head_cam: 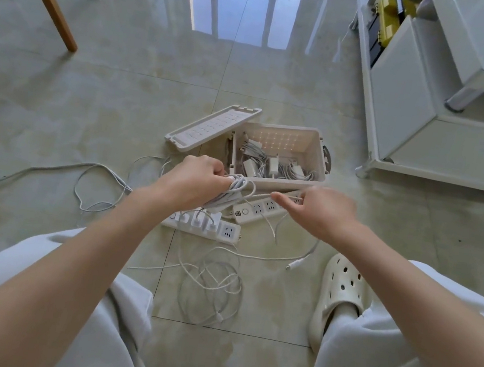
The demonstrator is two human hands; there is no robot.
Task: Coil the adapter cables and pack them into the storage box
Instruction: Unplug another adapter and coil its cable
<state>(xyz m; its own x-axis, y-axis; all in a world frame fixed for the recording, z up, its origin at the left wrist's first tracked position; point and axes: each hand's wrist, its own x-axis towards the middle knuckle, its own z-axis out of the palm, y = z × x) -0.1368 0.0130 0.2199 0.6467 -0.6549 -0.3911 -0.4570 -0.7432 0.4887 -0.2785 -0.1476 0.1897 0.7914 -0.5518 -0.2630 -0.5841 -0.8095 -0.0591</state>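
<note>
Fingers (219, 171) of the left hand (197, 181) are curled closed round a bundle of thin white adapter cable (235, 190), with several loops gathered in the fist. Fingers (286, 201) of the right hand (321, 214) pinch the free run of the same cable, near the bundle. Both hands hover just in front of the open beige plastic storage box (278, 182), which holds white adapters with their leads (271, 165). Its perforated lid (211, 128) lies just beside the box on the left. Below the hands lie a white power strip with adapters plugged in (203, 224), a second white power strip (262, 210) and loose white cables (209, 285) on the glossy tiled floor (90, 97). The cable is judged light, limp and smooth, so released loops would probably spring apart. The surest hold appears to be across the whole bundle, with the tail wound round its middle.
</note>
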